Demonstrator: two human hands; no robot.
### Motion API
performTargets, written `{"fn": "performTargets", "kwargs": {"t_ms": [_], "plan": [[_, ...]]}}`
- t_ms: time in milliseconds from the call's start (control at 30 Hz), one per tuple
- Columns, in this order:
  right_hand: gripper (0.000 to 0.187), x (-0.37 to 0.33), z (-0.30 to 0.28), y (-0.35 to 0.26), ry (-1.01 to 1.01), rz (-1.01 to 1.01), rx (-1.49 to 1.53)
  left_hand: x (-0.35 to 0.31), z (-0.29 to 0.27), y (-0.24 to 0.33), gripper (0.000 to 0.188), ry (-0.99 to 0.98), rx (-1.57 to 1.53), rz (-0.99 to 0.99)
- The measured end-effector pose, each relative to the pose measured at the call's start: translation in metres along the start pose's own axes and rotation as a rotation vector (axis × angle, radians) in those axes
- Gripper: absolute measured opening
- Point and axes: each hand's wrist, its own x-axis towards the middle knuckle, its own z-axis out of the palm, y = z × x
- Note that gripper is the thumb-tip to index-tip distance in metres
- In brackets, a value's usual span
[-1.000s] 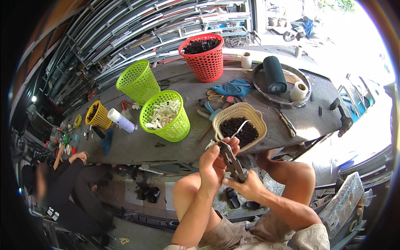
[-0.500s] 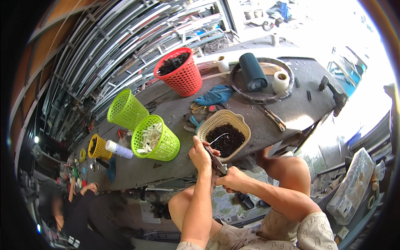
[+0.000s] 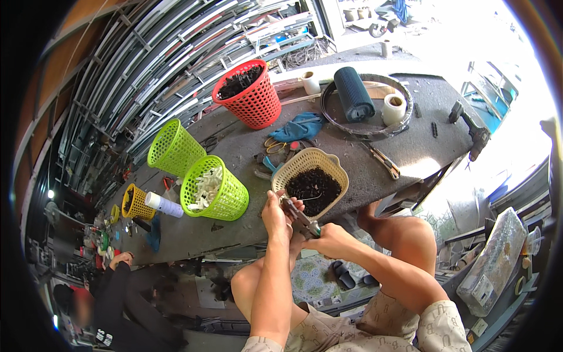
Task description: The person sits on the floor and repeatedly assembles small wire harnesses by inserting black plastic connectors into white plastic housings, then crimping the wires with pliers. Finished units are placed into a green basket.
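In my right hand (image 3: 329, 242) are the handles of a pliers-like tool (image 3: 304, 219), metal and dark with a bit of green near the grip. Its front end points up and left into my left hand (image 3: 277, 218). That hand is closed around the tool's front end, and what its fingers pinch is partly hidden. A thin pale wire or strip (image 3: 309, 198) sticks out from there over the beige basket (image 3: 342, 170). Small black pieces (image 3: 316, 183) fill the bottom of this basket, just beyond my hands at the table's near edge.
Left of the basket stand a green basket (image 3: 234, 196) of white pieces and another green basket (image 3: 176, 144). A red basket (image 3: 258, 105) holds black pieces. Blue gloves (image 3: 299, 126), a utility knife (image 3: 384, 161) and a power drill (image 3: 471, 130) lie on the table (image 3: 404, 141). Another person sits at left.
My view has shifted slightly. The tool now shows more of its length between my hands, and the pale strip lies flatter over the basket. The other person's arms have moved.
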Motion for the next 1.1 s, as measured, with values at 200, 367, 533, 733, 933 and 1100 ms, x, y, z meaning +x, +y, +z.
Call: {"fn": "performTargets", "kwargs": {"t_ms": [200,367,533,733,933,1100], "plan": [[0.046,-0.020,-0.059,0.006,0.382,-0.163,0.004,0.006,-0.025,0.011,0.049,0.013,-0.142,-0.073],[0.052,0.028,-0.127,0.020,0.812,0.114,-0.533,-0.017,-0.036,0.036,0.052,-0.262,-0.550,-0.231],[0.053,0.051,-0.129,0.034,0.958,0.185,-0.701,-0.056,-0.040,0.053,0.038,-0.366,-0.544,-0.259],[0.046,-0.011,-0.047,-0.005,0.563,-0.811,-0.392,-0.104,-0.053,0.043,0.039,-0.438,-0.326,-0.327],[0.045,-0.031,0.016,-0.003,0.188,-0.839,-0.383,-0.140,-0.064,0.019,0.045,-0.599,-0.092,-0.368],[0.043,-0.024,0.010,0.002,0.121,-0.871,-0.341,-0.142,-0.066,0.015,0.050,-0.659,-0.150,-0.397]]}}
